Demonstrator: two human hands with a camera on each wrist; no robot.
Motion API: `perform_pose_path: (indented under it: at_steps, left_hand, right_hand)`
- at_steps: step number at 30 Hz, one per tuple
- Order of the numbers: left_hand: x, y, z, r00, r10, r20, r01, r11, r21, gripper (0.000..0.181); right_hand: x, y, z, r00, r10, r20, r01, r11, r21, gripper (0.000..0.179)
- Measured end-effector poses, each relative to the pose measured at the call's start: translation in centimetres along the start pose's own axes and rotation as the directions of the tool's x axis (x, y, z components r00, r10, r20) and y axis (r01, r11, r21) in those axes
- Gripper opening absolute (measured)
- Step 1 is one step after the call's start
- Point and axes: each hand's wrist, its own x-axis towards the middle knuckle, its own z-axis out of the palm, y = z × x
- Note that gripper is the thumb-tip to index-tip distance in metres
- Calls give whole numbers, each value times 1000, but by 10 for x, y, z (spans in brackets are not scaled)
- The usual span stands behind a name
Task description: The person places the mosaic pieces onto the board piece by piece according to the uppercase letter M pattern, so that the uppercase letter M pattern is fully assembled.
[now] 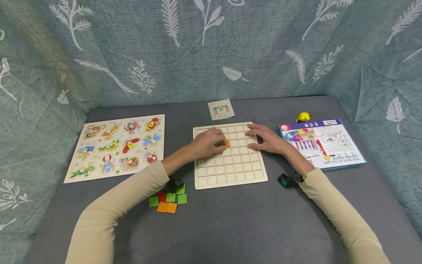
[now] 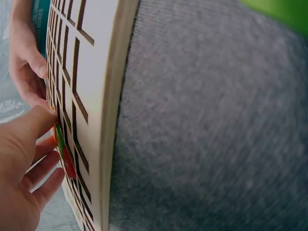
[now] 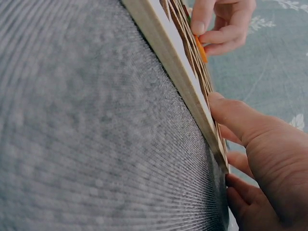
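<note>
Entry, grid board [image 1: 245, 167]: pale wood, ruled in squares, flat on the table [image 1: 230, 227], central in my head view.

Entry, orange tile [image 1: 228, 143]: at the board's far half, near the middle columns. The left hand [image 1: 207, 143] has its fingers clamped on this tile, thumb against fingertip. I cannot tell whether it sits down in a square or stands on the ridges.

Entry, green tile [image 1: 218, 143]: tucked within the same hand, with a red tile [image 2: 69, 164] next to it in my left wrist view.

Entry, right hand [image 1: 269, 140]: at the board's far right corner, thumb and fingers apart, resting on the wood — steadying it, I judge.

Entry, loose tiles [image 1: 171, 208]: green, orange and red, on the table near the board's near left corner.

Entry, pattern card [image 1: 213, 115]: just beyond the board's far edge; coloured squares on a grid, too small for me to count.

Also on the table: insect puzzle [image 1: 115, 158] to the left, printed box [image 1: 336, 141] to the right, yellow toy [image 1: 303, 117] just beyond the box.

Step in hand, by my reading: setting the orange tile, probably to match the card. The next move calls for squaring its edges to the ridges, pressing it flat and releasing it alone — green and red kept back in the palm.
</note>
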Motion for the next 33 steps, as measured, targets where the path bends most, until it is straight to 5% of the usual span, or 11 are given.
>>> perform_pose_path:
  at_steps: [14, 20, 33]
  left_hand:
    - [1, 5, 0, 993, 120, 6, -120, 976, 181, 8]
    - [4, 8, 0, 987, 162, -1, -159, 972, 173, 9]
    - [9, 16, 0, 991, 127, 40, -132, 972, 196, 7]
  right_hand:
    - [-1, 0, 1, 1000, -2, 5, 2, 1000, 7, 50]
    - [-2, -1, -1, 1000, -2, -3, 2, 1000, 7, 48]
    - [0, -1, 0, 1000, 0, -8, 0, 1000, 21, 48]
